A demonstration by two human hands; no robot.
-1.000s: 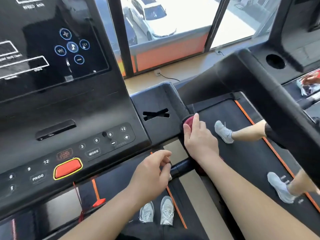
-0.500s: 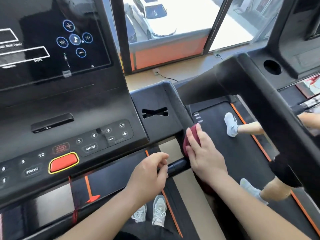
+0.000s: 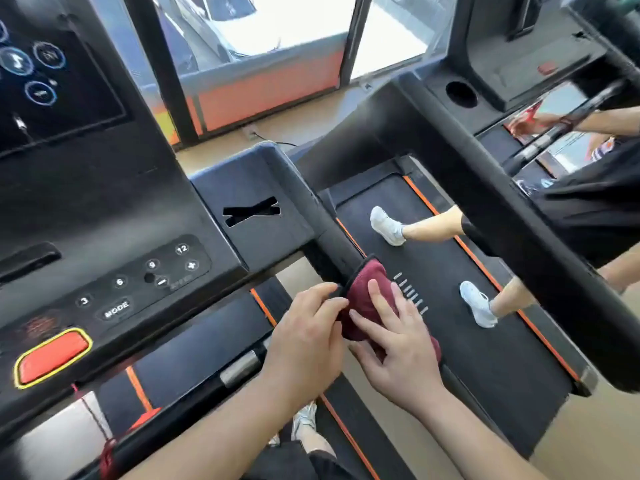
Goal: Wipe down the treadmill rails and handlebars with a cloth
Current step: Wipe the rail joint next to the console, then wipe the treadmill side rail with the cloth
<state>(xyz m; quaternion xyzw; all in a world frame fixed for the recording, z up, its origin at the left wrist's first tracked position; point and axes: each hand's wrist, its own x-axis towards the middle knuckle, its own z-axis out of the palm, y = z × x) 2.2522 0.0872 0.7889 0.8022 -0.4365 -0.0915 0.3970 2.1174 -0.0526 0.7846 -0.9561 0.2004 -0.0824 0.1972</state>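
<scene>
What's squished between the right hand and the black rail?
A dark red cloth, seen in the head view: the right hand presses it onto the rail.

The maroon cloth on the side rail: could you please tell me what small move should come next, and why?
Probably slide the maroon cloth down the side rail toward the person. The right hand lies flat on it, fingers spread, the left hand touches its edge, and it sits close to the console end.
</scene>
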